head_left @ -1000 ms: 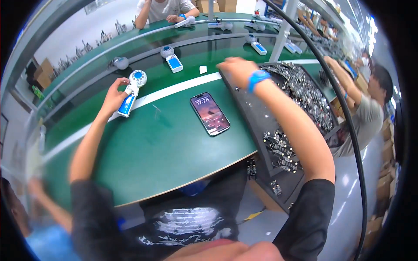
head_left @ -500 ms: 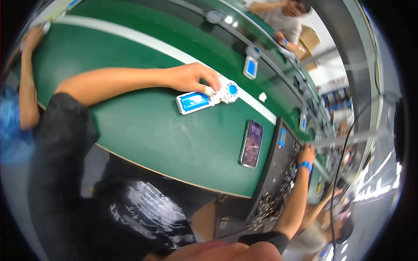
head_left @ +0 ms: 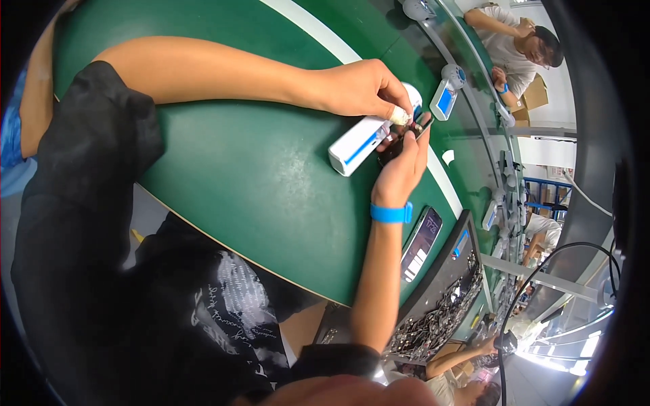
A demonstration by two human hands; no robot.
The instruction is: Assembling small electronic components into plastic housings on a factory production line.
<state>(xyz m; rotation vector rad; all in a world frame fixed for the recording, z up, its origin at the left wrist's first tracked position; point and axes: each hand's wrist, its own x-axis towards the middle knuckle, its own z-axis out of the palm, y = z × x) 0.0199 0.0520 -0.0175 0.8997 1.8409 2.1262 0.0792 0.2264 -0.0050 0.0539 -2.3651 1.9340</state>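
Slanting over green table (head_left: pixel 250 162), white-and-blue device (head_left: pixel 357 145) is showing its side; left hand (head_left: pixel 365 88) is bending fingertips at its neck, can't tell if gripping; right hand (head_left: pixel 402 170) is gripping dark part (head_left: pixel 391 154); phone (head_left: pixel 421 242), black tray (head_left: pixel 441 262) are lying farther right.

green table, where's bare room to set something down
Bare: green table between left forearm and near edge, left of right forearm. Crowded: around left hand, right hand and white device; also by phone and black tray.
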